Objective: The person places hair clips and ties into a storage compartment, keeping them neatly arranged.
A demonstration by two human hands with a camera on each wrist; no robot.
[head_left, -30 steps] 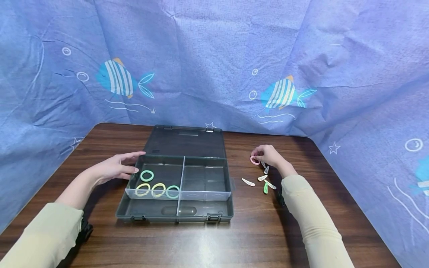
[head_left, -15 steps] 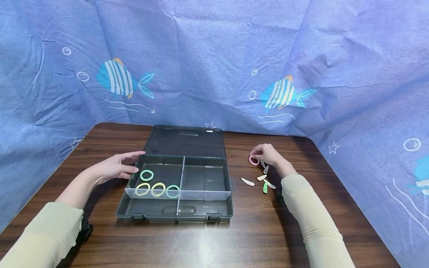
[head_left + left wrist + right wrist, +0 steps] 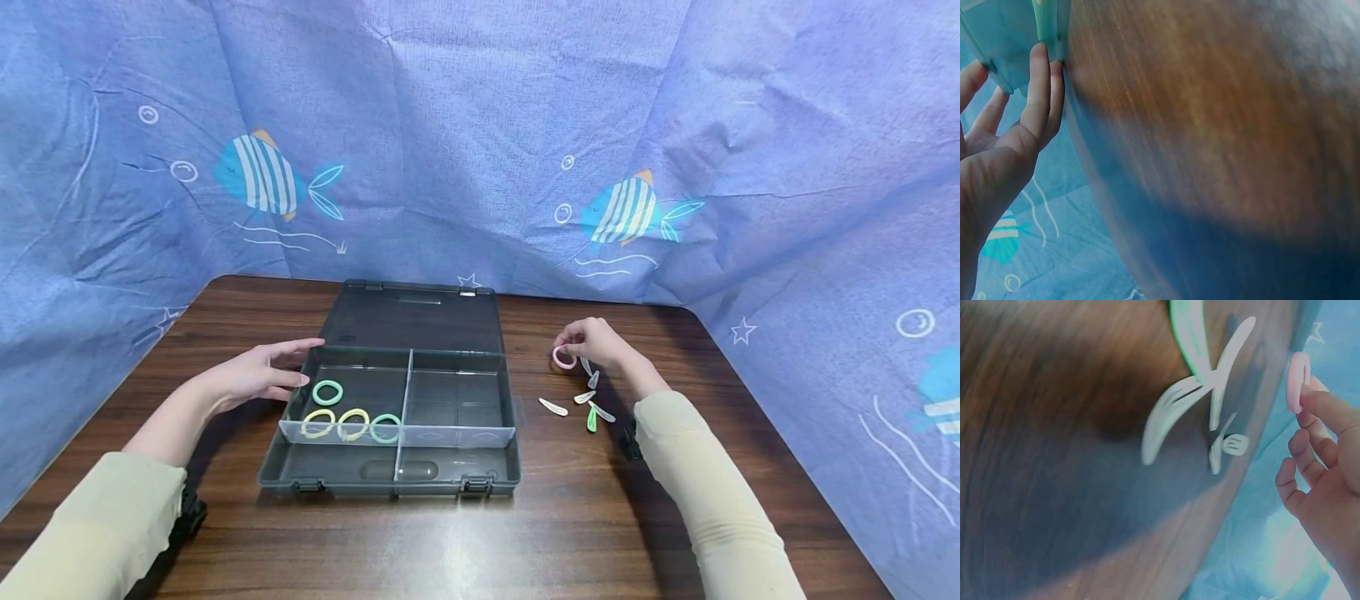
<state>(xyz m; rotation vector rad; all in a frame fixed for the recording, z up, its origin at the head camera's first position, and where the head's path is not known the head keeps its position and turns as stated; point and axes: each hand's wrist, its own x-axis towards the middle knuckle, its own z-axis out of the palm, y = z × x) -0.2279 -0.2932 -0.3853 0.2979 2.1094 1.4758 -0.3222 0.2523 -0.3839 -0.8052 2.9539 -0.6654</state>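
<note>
My right hand (image 3: pixel 597 342) pinches a pink hair tie (image 3: pixel 1295 382) between thumb and fingertips, above the table right of the box. Under and near that hand lie several pale snap hair clips (image 3: pixel 553 407) and a green snap clip (image 3: pixel 592 419). My left hand (image 3: pixel 251 375) touches the left wall of a dark clear divided box (image 3: pixel 459 404), fingers extended and apart. In the box's rear left compartment lie a green hair tie (image 3: pixel 327 403) and, along the front divider, two yellow ones and another green one.
The box's lid (image 3: pixel 420 321) lies folded back flat behind it. Dark wooden table (image 3: pixel 360 550) runs beneath everything. A blue cloth (image 3: pixel 480 150) with fish prints hangs behind the table and along its sides.
The right hand has shifted slightly left and away from me with the pink hair tie. The left hand and the box appear unmoved.
</note>
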